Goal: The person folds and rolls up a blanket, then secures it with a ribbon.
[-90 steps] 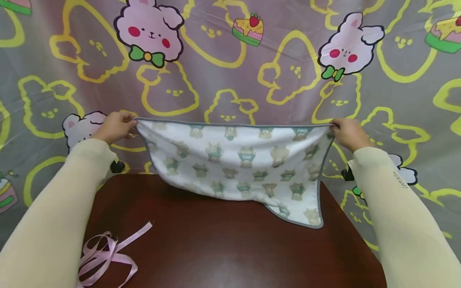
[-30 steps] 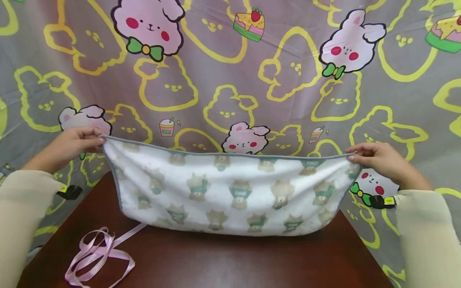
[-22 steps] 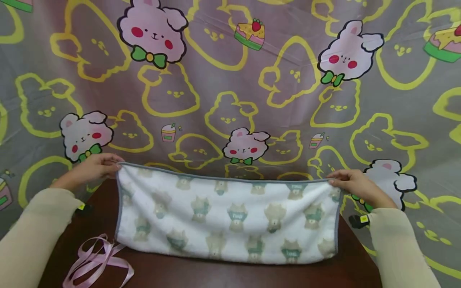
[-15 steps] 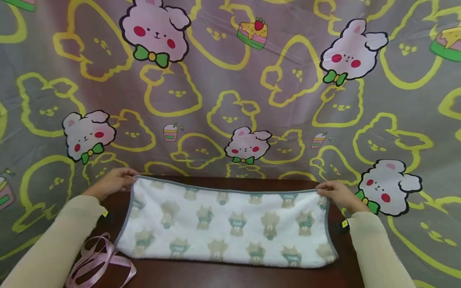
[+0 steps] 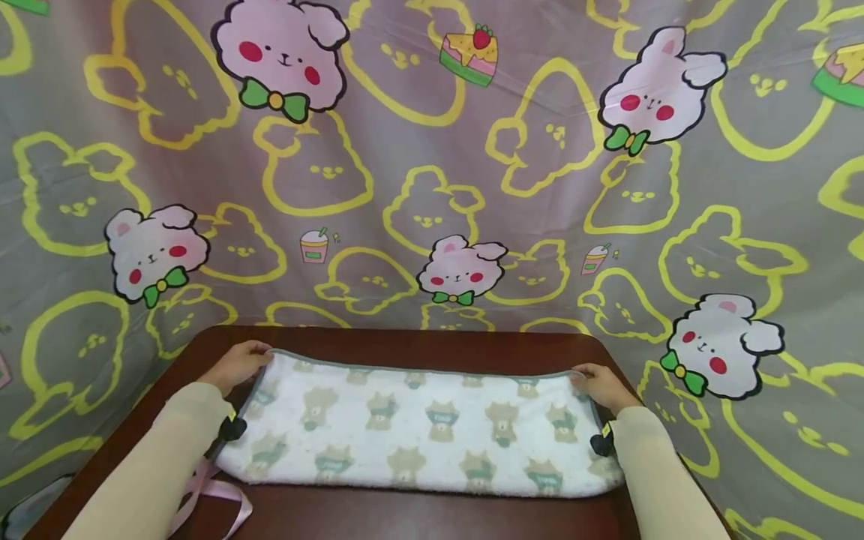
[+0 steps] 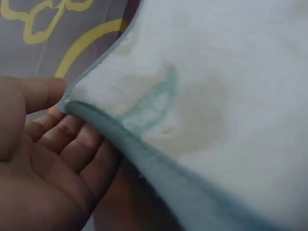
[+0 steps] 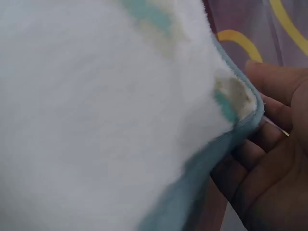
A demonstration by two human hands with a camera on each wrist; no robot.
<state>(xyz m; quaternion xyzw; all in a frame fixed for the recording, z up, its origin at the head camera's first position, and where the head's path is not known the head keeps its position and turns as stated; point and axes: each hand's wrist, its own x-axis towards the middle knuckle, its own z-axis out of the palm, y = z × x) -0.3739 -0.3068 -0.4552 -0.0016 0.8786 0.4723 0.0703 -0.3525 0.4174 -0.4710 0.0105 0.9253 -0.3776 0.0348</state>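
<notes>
A white towel (image 5: pixel 442 450) printed with beige bears and edged in grey-blue spreads over the brown table, its near edge forming a soft fold. My left hand (image 5: pixel 238 366) pinches its far left corner, and my right hand (image 5: pixel 606 387) pinches the far right one. The far edge sags slightly between them. In the left wrist view, the thumb of the left hand (image 6: pixel 62 163) lies at the corner of the towel (image 6: pixel 240 82), with the other fingers below. The right wrist view has the towel's corner between the thumb and fingers of the right hand (image 7: pixel 269 163).
A loose pink ribbon (image 5: pixel 232 496) lies at the front left of the table (image 5: pixel 432 517), partly hidden by my left sleeve. Behind the table hangs a grey curtain (image 5: pixel 405 142) with cartoon rabbits. Small black devices sit at both wrists.
The towel was held up hanging in the air. Both hands have since lowered it onto the table, pulling its held edge down and moving closer together during the last second.
</notes>
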